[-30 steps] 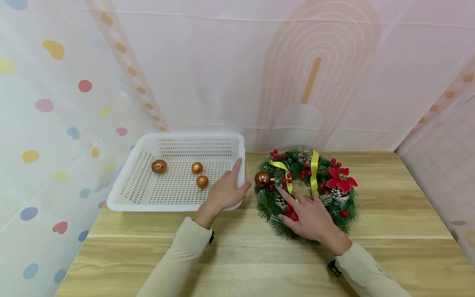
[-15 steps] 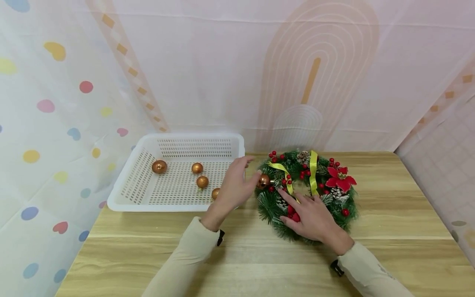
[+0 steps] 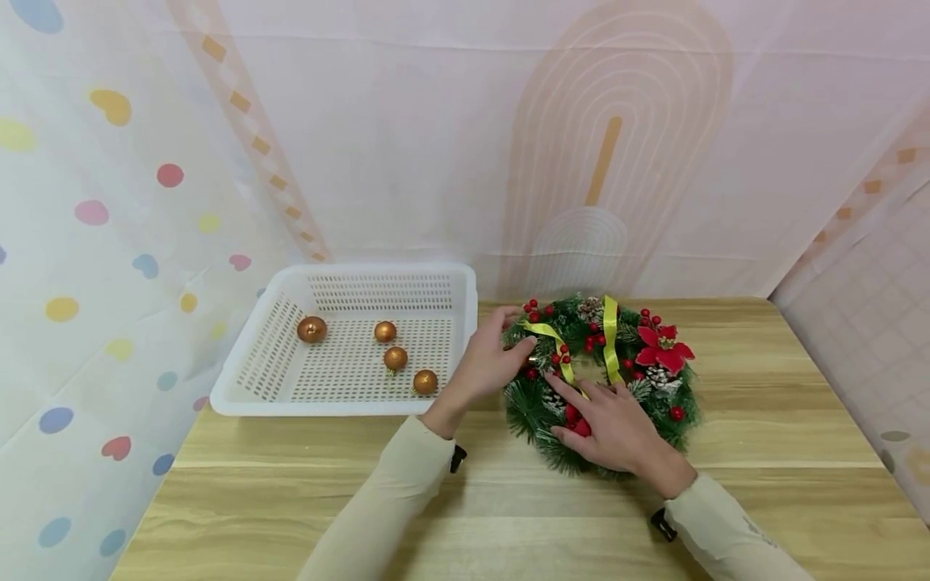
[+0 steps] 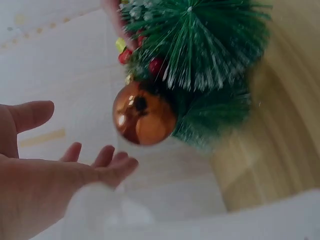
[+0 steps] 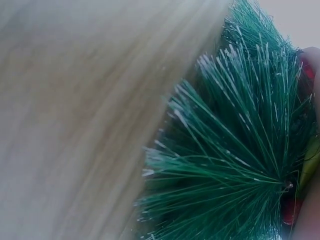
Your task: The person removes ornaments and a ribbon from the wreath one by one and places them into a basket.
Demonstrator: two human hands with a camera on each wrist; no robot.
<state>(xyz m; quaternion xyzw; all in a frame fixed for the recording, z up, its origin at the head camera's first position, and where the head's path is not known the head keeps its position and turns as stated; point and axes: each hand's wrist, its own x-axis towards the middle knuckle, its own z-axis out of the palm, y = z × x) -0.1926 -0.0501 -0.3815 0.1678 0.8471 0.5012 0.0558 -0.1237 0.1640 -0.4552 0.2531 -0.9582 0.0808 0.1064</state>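
A green Christmas wreath (image 3: 530,407) lies on the table, dressed with yellow ribbon (image 3: 610,335), red berries, pine cones and a red poinsettia (image 3: 664,349). My left hand (image 3: 485,361) reaches to the wreath's left side and hides the shiny copper bauble there in the head view. The left wrist view shows that bauble (image 4: 143,115) at the wreath's edge, with the thumb and spread fingers apart from it. My right hand (image 3: 619,426) rests on the wreath's front, index finger and thumb extended. Green needles (image 5: 240,150) fill much of the right wrist view.
A white perforated basket (image 3: 305,408) stands left of the wreath. Inside lie several copper-coloured baubles, one shiny bauble (image 3: 312,329) at the left and a glittery bauble (image 3: 425,382) near the front. A patterned cloth backdrop (image 3: 407,161) rises behind the wooden table (image 3: 770,387).
My left hand has moved right from the basket's right rim to the wreath's left side, covering the bauble there. A bauble in the basket has come into sight. My right hand stays on the wreath.
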